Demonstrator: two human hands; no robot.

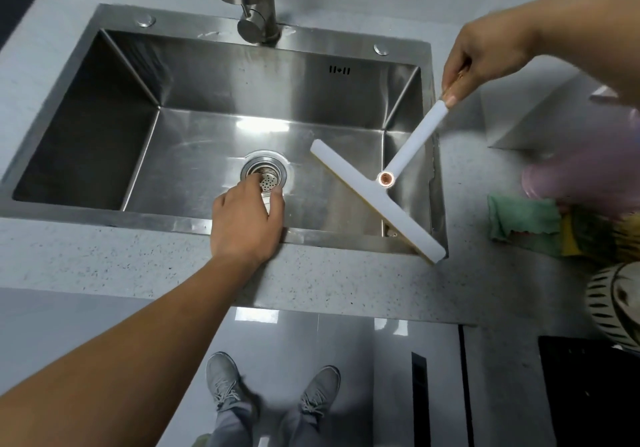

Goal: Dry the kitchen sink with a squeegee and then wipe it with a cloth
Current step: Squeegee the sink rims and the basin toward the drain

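I judge myself to be in the squeegee stage, with the cloth wipe not yet begun: the green cloth (523,219) lies on the worktop (138,263) to the right of the sink (242,75), near my right arm but in neither hand. The steel basin shines with faint streaks, and I cannot tell how much water is left on it. My right hand (485,55) is closed round the top end of the squeegee (367,193) handle, index finger laid along it. The blade hangs slantwise over the sink's right side, its near end past the front rim and apparently lifted off the steel. My left hand (246,218) reaches down to the drain strainer (268,178) in the middle of the floor, fingers and thumb curled on it as if pinching it. It is well apart from the blade.
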